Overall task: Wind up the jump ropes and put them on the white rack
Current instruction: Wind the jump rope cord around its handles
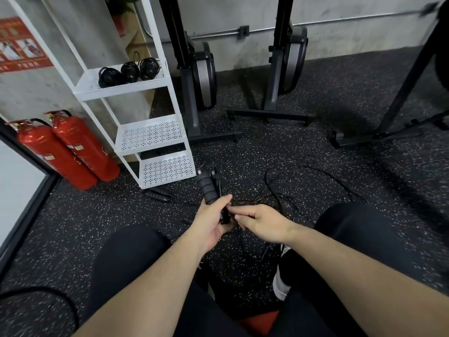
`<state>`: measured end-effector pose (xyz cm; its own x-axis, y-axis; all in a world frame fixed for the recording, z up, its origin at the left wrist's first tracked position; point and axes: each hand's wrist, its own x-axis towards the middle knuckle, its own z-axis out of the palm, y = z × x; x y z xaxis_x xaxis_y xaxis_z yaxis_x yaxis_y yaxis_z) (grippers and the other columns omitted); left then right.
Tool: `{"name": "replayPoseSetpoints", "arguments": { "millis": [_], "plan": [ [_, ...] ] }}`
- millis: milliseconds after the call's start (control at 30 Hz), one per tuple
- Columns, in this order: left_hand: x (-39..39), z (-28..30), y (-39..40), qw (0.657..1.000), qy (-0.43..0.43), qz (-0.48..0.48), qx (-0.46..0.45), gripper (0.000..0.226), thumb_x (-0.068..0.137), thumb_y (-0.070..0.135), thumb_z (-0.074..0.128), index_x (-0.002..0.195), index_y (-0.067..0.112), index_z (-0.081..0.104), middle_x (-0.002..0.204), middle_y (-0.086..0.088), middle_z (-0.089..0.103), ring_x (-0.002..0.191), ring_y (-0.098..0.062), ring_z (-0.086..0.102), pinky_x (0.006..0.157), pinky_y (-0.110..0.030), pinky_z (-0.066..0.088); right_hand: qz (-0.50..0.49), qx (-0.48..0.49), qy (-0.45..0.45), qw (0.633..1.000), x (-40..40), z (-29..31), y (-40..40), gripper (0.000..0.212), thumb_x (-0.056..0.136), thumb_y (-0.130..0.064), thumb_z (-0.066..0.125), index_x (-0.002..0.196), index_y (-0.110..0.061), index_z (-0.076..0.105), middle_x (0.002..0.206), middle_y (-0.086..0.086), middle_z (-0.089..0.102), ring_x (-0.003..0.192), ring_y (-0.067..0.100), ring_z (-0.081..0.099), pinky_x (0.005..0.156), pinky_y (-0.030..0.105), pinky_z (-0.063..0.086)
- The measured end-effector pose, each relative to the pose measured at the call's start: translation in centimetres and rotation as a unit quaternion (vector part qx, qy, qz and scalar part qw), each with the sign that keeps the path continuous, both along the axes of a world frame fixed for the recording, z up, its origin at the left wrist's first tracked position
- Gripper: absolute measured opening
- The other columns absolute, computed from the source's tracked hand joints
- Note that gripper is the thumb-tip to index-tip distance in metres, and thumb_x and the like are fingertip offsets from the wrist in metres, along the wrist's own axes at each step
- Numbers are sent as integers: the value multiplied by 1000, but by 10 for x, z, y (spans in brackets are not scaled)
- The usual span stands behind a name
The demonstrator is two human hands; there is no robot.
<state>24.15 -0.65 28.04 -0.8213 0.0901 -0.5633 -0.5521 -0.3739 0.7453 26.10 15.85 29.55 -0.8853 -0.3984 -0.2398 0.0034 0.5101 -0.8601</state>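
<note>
The white perforated rack [150, 135] at ten o'clock holds three coiled ropes [130, 72] on one shelf (lower shelves bare). The left hand [211, 221] grips ribbed foam handles [209, 188]; the right hand [257, 221] pinches thin black cord [279, 200].

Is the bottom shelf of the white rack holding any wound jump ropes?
No; the three wound jump ropes sit on the white rack's top shelf, and the bottom shelf is bare.

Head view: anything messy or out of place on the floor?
Yes. Loose thin cord sprawls in tangled loops across the floor ahead of the right hand, and a spare pair of handles lies by the white rack foot. Three wound ropes sit tidy on its top shelf.
</note>
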Motion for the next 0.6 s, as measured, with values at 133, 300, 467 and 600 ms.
{"name": "replayPoseSetpoints", "arguments": {
  "millis": [133,300,467,600],
  "plan": [
    [-3,1,0,1000,-12,17,-18,23,97,7,59,119,8,53,99,-14,61,88,-33,64,73,-49,60,22,-3,-8,1000,7,2,-2,48,105,-24,53,149,-39,44,85,-11,64,69,6,57,66,19,47],
    [-10,8,-8,999,-25,31,-17,23,99,8,56,122,9,52,95,-13,61,90,-32,66,63,-41,61,-26,23,-5,999,-1,-1,8,11,97,-44,63,105,-37,67,61,-12,56,49,5,42,54,26,37],
    [-13,18,-24,998,-56,5,8,13,95,9,57,107,8,54,84,-10,64,79,-32,70,72,-50,62,21,-11,-60,998,-5,5,25,28,102,-41,56,82,-31,72,58,-5,45,59,18,42,59,30,40],
    [-18,26,-36,996,-66,60,24,6,93,10,58,98,7,59,89,-11,67,85,-26,62,71,-37,55,50,-3,-69,996,-11,7,30,24,106,-28,49,96,-29,71,63,-4,51,59,16,44,63,31,37]
  ]
}}
